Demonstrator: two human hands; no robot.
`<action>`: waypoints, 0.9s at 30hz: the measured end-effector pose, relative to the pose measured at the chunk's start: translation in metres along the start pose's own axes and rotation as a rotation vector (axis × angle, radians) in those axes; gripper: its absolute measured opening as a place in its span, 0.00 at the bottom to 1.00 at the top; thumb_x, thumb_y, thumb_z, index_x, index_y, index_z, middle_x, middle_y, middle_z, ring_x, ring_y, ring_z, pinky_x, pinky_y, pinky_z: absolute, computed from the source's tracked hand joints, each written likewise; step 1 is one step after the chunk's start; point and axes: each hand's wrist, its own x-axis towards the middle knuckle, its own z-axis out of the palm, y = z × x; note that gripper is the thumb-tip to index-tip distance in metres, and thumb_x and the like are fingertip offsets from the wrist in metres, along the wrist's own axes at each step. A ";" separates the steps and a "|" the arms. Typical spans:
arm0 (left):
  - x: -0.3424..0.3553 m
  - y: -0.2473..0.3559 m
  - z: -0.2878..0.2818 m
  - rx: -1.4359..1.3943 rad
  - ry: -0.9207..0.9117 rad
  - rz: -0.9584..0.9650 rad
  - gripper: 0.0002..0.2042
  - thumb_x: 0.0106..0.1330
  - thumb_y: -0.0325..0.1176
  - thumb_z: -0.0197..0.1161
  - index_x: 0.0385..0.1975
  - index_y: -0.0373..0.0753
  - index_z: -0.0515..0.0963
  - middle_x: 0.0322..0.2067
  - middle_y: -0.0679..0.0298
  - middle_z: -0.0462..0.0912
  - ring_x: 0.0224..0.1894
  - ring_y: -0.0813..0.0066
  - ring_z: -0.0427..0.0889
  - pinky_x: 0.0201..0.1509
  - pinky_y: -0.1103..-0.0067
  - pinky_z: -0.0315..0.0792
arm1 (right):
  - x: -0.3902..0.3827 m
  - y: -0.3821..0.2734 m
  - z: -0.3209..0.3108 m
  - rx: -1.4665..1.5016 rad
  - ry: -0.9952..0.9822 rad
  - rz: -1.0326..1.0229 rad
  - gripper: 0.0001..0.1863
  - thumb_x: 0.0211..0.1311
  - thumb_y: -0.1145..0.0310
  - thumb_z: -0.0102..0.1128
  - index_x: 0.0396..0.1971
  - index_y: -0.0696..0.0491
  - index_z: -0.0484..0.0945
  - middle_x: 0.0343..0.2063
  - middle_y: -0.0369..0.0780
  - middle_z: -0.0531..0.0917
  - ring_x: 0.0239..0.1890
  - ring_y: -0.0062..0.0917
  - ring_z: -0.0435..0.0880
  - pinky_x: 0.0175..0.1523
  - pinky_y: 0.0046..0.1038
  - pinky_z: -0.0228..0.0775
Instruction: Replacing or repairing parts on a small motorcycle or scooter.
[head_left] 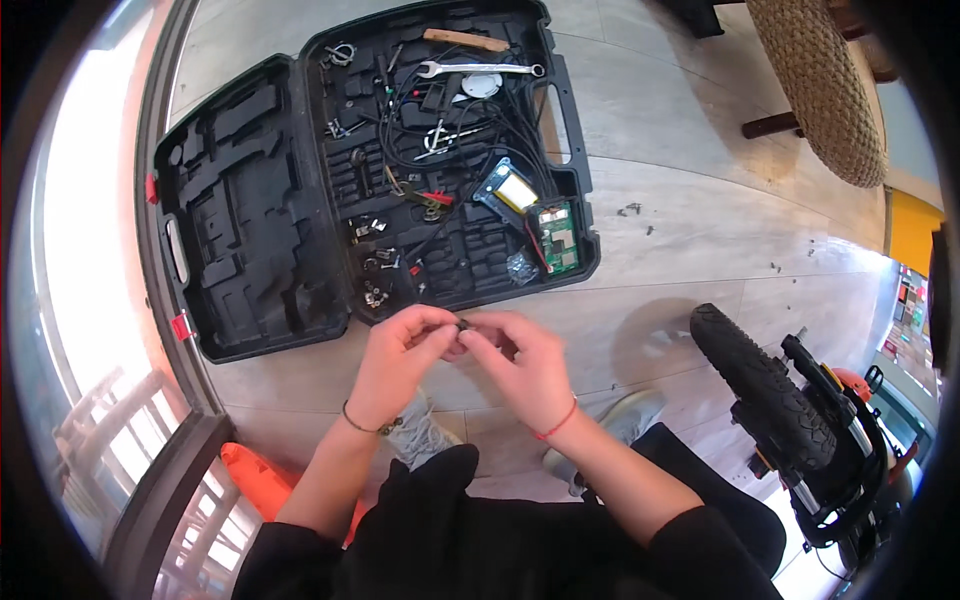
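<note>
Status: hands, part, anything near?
Left hand, right hand: close together, pinching. Dark part: between them, mostly hidden. Open case: just ahead.

This looks like an indoor living space, perhaps a home, with a patch of it in use for repair work. Pale wood-look planks make up the floor (640,265), and a woven seat (815,90) on wooden legs stands at the upper right. Bright glass (100,200) in a dark frame runs down the left side, with slatted wooden furniture (130,420) showing there. The workshop touch comes from an open tool case (240,305), a wrench (480,69), a circuit board (558,238), scattered screws (630,208) and a thick-treaded wheel (760,385). Colourful items (910,310) at the far right are too small to identify.
</note>
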 end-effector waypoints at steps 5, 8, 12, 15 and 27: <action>0.029 -0.027 -0.011 0.230 0.172 0.075 0.06 0.66 0.26 0.57 0.39 0.32 0.74 0.33 0.62 0.80 0.34 0.79 0.80 0.40 0.82 0.73 | 0.029 0.049 -0.031 -0.284 0.120 -0.010 0.17 0.53 0.72 0.65 0.44 0.57 0.76 0.35 0.43 0.78 0.34 0.30 0.79 0.41 0.29 0.72; 0.043 -0.036 -0.013 0.312 0.195 0.123 0.05 0.64 0.25 0.59 0.37 0.33 0.74 0.32 0.64 0.79 0.32 0.81 0.78 0.39 0.83 0.73 | 0.052 0.075 -0.060 -0.581 0.228 -0.130 0.23 0.50 0.69 0.67 0.47 0.57 0.74 0.43 0.45 0.75 0.43 0.35 0.76 0.48 0.33 0.70; 0.049 -0.041 -0.019 0.397 0.191 0.139 0.05 0.63 0.24 0.60 0.37 0.33 0.74 0.29 0.67 0.78 0.30 0.83 0.77 0.37 0.85 0.72 | 0.062 0.075 -0.052 -0.815 0.229 -0.111 0.30 0.42 0.66 0.72 0.48 0.59 0.72 0.50 0.45 0.71 0.49 0.42 0.70 0.54 0.37 0.66; 0.053 -0.041 -0.014 0.502 0.169 0.141 0.05 0.62 0.24 0.60 0.36 0.34 0.74 0.27 0.69 0.78 0.29 0.85 0.75 0.34 0.86 0.70 | 0.064 0.077 -0.044 -0.870 0.280 -0.086 0.30 0.41 0.67 0.71 0.48 0.58 0.72 0.50 0.46 0.69 0.49 0.43 0.69 0.54 0.38 0.66; 0.046 -0.043 -0.025 0.204 0.220 0.135 0.06 0.68 0.26 0.53 0.40 0.33 0.74 0.49 0.59 0.77 0.47 0.75 0.77 0.46 0.78 0.74 | 0.052 0.065 0.037 -0.445 0.308 -0.041 0.35 0.40 0.68 0.73 0.51 0.58 0.66 0.50 0.52 0.65 0.54 0.47 0.66 0.59 0.39 0.62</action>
